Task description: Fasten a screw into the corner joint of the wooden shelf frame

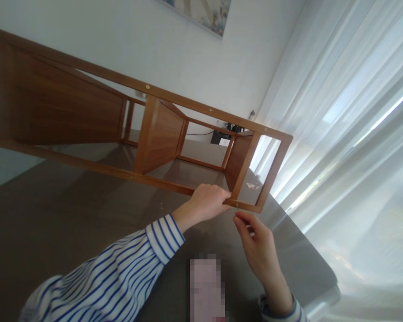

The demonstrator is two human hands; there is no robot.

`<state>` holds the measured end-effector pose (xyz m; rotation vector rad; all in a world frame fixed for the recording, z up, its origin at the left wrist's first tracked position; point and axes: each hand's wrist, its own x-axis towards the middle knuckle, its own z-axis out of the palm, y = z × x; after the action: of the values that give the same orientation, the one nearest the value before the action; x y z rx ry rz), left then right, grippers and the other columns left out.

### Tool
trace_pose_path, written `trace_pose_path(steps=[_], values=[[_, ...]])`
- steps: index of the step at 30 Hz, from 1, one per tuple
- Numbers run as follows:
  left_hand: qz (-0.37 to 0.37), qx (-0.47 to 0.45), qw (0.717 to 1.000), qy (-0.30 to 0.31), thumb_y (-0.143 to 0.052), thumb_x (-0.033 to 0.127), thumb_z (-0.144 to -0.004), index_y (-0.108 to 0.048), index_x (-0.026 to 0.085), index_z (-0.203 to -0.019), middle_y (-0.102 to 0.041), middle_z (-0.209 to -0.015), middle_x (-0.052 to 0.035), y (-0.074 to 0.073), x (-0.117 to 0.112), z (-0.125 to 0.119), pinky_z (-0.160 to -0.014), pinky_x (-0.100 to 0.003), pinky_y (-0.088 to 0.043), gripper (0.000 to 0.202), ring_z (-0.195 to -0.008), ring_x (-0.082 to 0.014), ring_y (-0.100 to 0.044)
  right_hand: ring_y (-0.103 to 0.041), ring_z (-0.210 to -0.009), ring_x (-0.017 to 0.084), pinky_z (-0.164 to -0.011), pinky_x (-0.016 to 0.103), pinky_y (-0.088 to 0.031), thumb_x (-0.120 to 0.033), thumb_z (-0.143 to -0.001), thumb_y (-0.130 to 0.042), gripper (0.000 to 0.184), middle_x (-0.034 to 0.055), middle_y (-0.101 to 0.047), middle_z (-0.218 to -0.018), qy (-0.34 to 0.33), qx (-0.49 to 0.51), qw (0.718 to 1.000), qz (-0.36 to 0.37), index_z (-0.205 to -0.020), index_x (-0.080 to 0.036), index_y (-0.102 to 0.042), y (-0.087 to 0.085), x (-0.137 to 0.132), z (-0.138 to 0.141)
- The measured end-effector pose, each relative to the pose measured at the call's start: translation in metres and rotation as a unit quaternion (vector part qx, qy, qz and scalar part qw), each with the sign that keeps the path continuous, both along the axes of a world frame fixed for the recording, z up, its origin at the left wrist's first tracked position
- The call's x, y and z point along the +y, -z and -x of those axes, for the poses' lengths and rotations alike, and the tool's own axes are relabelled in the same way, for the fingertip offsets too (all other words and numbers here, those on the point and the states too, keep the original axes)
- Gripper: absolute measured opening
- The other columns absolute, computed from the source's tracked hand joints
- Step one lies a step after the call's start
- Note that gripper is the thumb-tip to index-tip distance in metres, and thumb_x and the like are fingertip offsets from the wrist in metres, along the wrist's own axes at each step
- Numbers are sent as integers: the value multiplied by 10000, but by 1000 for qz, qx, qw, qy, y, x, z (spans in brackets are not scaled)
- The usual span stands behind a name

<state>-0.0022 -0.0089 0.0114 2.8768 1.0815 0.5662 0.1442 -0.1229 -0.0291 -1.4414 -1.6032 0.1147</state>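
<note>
A brown wooden shelf frame [168, 181] lies on its side on the dark table, its panels standing between long rails. My left hand [210, 199] is closed around the near lower rail, close to the right-end panel; part of its fingers is hidden behind the wood. Just right of it, my right hand [257, 235] pinches a thin metal piece [237, 207] between thumb and fingertips. The tip of that piece meets the rail near the corner; whether it is a screw or a hex key I cannot tell. Brass-coloured fasteners [147, 86] show along the upper rail.
The dark table [87, 214] has its corner at lower right. Tiny pale bits [161, 205] lie on it left of my hands, and a small clear packet [253, 185] lies behind the frame. White curtains [356, 112] hang at right; a pixelated patch covers the bottom middle.
</note>
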Motion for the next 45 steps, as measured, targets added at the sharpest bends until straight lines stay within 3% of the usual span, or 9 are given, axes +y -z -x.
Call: trace_pose_path(steps=[5, 17, 20, 24, 28, 31, 37, 40, 45], values=[[9, -1, 1000, -1, -525, 498, -832, -658, 244, -830, -715, -847, -47, -1, 0, 0, -666, -308, -454, 287, -841, -249, -671, -609, -997, 208, -850, 361, -522, -297, -898, -535, 252, 81, -659, -1077, -31, -158, 985, -67, -1125, -235, -626, -11, -4, -12], [3, -1, 1000, 2, -524, 481, -834, -663, 247, -841, -714, -857, -50, 1, 0, 0, -661, -316, -461, 272, -849, -258, -669, -623, -807, 182, -738, 314, -503, -223, -916, -502, 113, 66, -666, -833, -1, -258, 957, -129, -909, -188, -609, -12, 7, -4], [2, 1, 1000, -4, -533, 475, -829, -660, 247, -839, -714, -854, -49, 0, 0, 0, -656, -311, -459, 262, -847, -256, -670, -612, -693, 167, -644, 288, -481, -224, -926, -455, 157, 52, -646, -743, 42, -238, 962, -129, -862, -187, -593, -11, 9, 0], [8, -1, 1000, 1, -537, 477, -826, -655, 241, -818, -713, -841, -49, -1, -1, 0, -651, -313, -457, 264, -837, -258, -670, -651, -682, 167, -603, 276, -499, -264, -925, -431, 194, 60, -683, -804, 88, -114, 984, -104, -1041, -172, -556, -5, 11, 3], [11, -1, 1000, -1, -525, 491, -831, -653, 235, -812, -708, -826, -57, -2, -1, 0, -646, -315, -455, 287, -820, -259, -670, -667, -651, 161, -560, 257, -518, -305, -932, -410, 242, 44, -694, -754, 66, 37, 996, -49, -1088, -173, -540, 0, 10, 4], [4, 4, 1000, -3, -528, 490, -830, -652, 235, -809, -707, -826, -55, -1, -1, 0, -661, -314, -458, 285, -828, -254, -668, -669, -691, 162, -559, 252, -522, -329, -931, -426, 250, 58, -701, -808, 25, 48, 998, -20, -1073, -179, -568, 0, 6, 1], [2, 1, 1000, -1, -534, 487, -826, -658, 240, -822, -713, -845, -51, 0, 0, -1, -666, -320, -462, 276, -837, -259, -670, -642, -841, 179, -723, 306, -517, -274, -934, -448, 248, 81, -676, -992, -11, -180, 983, -38, -1142, -202, -561, -12, -3, -10], [3, -3, 1000, -3, -529, 503, -825, -665, 236, -816, -713, -848, -59, 0, -1, -1, -671, -323, -464, 299, -850, -264, -669, -620, -917, 215, -767, 337, -472, -259, -929, -471, 229, 88, -676, -990, 29, -338, 936, -91, -1122, -207, -583, -20, -4, -16], [16, -4, 1000, -8, -521, 501, -833, -675, 240, -838, -715, -853, -57, -1, -1, -1, -687, -309, -467, 303, -841, -242, -671, -580, -698, 189, -638, 325, -374, -282, -909, -524, 124, 44, -638, -734, 112, -478, 864, -113, -861, -212, -613, -25, -5, -15]])
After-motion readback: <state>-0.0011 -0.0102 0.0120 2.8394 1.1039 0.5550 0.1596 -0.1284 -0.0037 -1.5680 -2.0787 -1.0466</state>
